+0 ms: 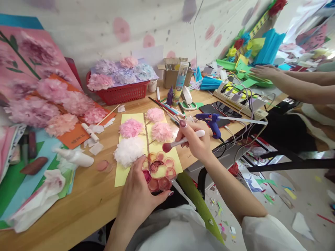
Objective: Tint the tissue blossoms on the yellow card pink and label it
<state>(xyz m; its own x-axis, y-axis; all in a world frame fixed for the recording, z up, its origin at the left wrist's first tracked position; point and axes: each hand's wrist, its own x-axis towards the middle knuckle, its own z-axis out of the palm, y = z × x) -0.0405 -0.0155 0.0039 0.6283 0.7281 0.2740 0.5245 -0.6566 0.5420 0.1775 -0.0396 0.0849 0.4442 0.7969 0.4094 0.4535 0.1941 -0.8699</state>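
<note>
My right hand is closed round a white-handled brush whose pink tip hovers over a clear flower-shaped palette with red and pink paint wells. My left hand grips the near left edge of that palette, holding it above the table's front edge. Under it lies a yellow card bearing a white tissue flower and three pink tissue flowers along a drawn stem.
A blue glue gun, two phones, pens and a power strip lie to the right. A red basket of paper flowers stands behind. More pink flowers and a white bottle lie left. Another person's arms reach in at far right.
</note>
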